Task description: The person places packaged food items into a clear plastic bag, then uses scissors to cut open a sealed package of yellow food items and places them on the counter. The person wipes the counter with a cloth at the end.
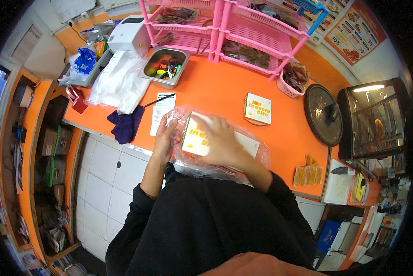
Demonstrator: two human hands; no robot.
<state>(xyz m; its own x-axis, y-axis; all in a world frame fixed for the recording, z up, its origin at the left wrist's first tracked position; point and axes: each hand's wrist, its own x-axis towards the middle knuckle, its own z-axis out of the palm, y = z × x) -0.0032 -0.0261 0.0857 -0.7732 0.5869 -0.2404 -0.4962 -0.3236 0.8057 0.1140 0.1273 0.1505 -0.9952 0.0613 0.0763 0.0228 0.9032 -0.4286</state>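
My left hand (166,138) grips the edge of a clear plastic bag (261,151) at the front of the orange table. My right hand (222,141) is closed over a white cardboard food box (192,145) with orange and yellow print, at the bag's mouth. Another white box (248,143) lies partly under my right forearm, inside the bag. A similar closed box (258,108) stands apart, farther back on the table. A printed paper slip (157,119) and a black pen (160,100) lie left of the bag.
Around the orange table (210,86) are a purple cloth (125,126), a red tape dispenser (76,100), white plastic bags (118,82), a metal tray with scissors (172,82), pink racks (256,41), a dark round lid (320,117) and small sauce packets (306,176).
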